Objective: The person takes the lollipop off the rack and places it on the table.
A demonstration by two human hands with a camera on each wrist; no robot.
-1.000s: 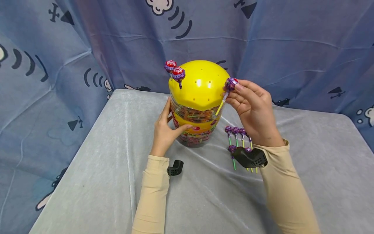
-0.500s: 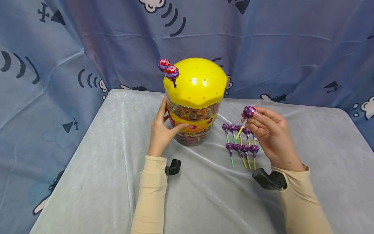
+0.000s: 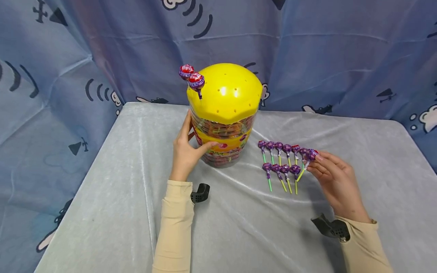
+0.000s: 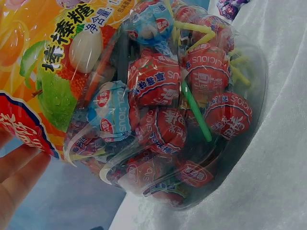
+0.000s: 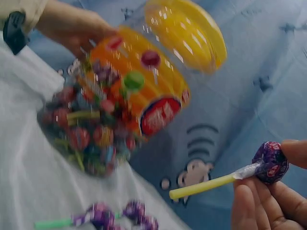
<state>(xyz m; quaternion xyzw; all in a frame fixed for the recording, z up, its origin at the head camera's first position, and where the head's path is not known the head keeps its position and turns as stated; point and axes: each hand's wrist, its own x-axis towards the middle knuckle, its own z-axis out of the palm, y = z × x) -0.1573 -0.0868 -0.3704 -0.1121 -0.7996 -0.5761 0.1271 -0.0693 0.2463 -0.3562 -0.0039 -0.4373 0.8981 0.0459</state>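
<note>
A clear candy jar (image 3: pixel 223 142) with a yellow domed lid (image 3: pixel 227 89) stands on the table, full of wrapped lollipops. My left hand (image 3: pixel 186 153) grips its left side, thumb across the front label. Two red-and-purple lollipops (image 3: pixel 196 82) stick up from holes at the lid's left edge. Between thumb and fingers, my right hand (image 3: pixel 338 182) pinches the head of a purple lollipop (image 5: pixel 271 162), its yellow stick pointing down and left. That hand is at the right end of two rows of purple lollipops (image 3: pixel 285 169) lying on the table. In the left wrist view, candies (image 4: pixel 156 79) show through the jar wall.
A pale grey cloth (image 3: pixel 119 212) covers the table. Behind it hangs a blue patterned curtain (image 3: pixel 307 57). More small holes dot the yellow lid. Black wrist cameras (image 3: pixel 330 226) sit on both wrists.
My right hand has carried the purple lollipop from beside the lid, down and rightward, to the right end of the rows. The left hand keeps its hold on the jar.
</note>
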